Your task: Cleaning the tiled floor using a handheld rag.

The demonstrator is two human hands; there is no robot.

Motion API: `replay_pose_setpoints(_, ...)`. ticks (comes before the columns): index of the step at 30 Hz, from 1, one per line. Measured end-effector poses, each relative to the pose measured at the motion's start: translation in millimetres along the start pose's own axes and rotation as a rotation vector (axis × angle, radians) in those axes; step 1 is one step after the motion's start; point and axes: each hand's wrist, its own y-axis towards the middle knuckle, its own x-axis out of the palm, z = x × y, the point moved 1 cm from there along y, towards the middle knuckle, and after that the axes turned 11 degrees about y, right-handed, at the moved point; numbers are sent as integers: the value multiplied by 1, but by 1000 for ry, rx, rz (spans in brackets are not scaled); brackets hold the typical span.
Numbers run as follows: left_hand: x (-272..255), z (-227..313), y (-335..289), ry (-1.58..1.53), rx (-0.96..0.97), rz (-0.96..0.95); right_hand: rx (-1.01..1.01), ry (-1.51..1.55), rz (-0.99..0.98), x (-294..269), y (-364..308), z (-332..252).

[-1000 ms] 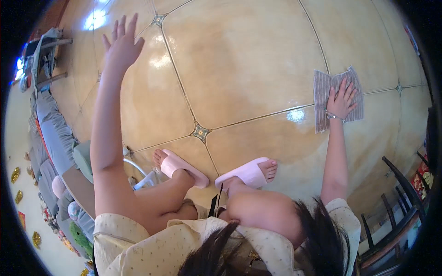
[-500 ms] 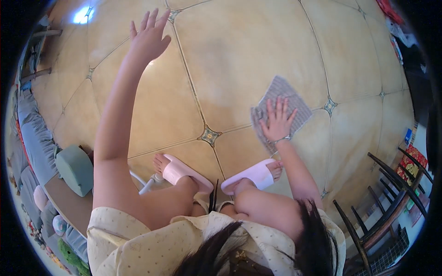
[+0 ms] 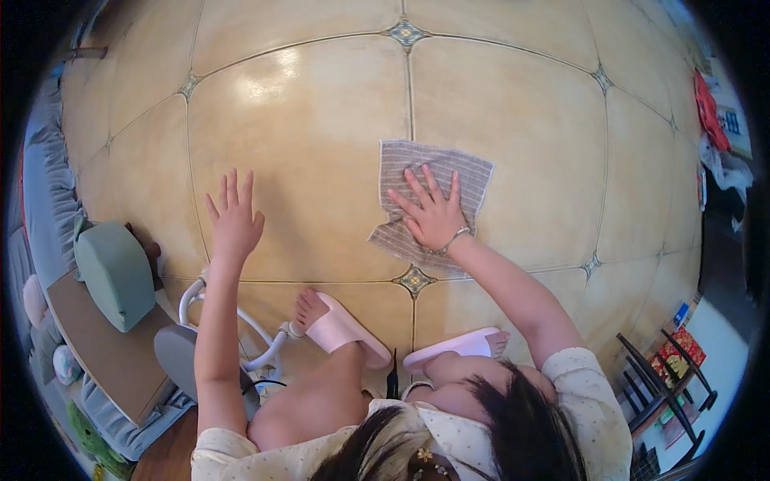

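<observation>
My right hand (image 3: 434,212) lies with fingers spread on a brown-and-white striped cloth (image 3: 480,180), pressing it flat against the tiled floor (image 3: 321,152). The cloth has a creased left edge, and its lower part lies near a patterned corner inlay (image 3: 415,280). A bracelet (image 3: 451,240) circles my right wrist. My left hand (image 3: 233,220) is stretched out over the floor to the left, fingers apart, holding nothing. Whether it touches the tiles I cannot tell. My feet, in pink slippers (image 3: 341,327), stand below between my arms.
By my left arm are a white tubular frame (image 3: 269,345), a grey round pad (image 3: 174,358) and a green cushion (image 3: 116,276) on a brown board (image 3: 88,337). A blue-covered sofa (image 3: 50,188) lines the left. A dark wooden chair (image 3: 658,385) stands lower right; a red bag (image 3: 707,112) is farther up.
My left hand has come down and closer from its raised reach. My right hand and the cloth have moved left. The view has shifted over the floor.
</observation>
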Motion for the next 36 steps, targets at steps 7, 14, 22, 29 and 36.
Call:
replay_pose_setpoints(7, 25, -15, 23, -79, -39, -34, -116, 60, -20, -7, 92, 17)
replay_pose_setpoints(14, 30, -13, 36, -115, -44, -37, -40, -15, 89, -7, 189, 34)
replay_pose_setpoints(22, 27, -4, -1, -145, -37, -30, 178, -121, 255, -15, 249, 73)
replay_pose_setpoints(29, 25, -4, -32, -108, -45, -55, 276, -129, 269, -12, 212, 111)
replay_pose_setpoints(36, 1, -44, -68, -44, -63, -95, 481, -185, 276, -21, 98, 180)
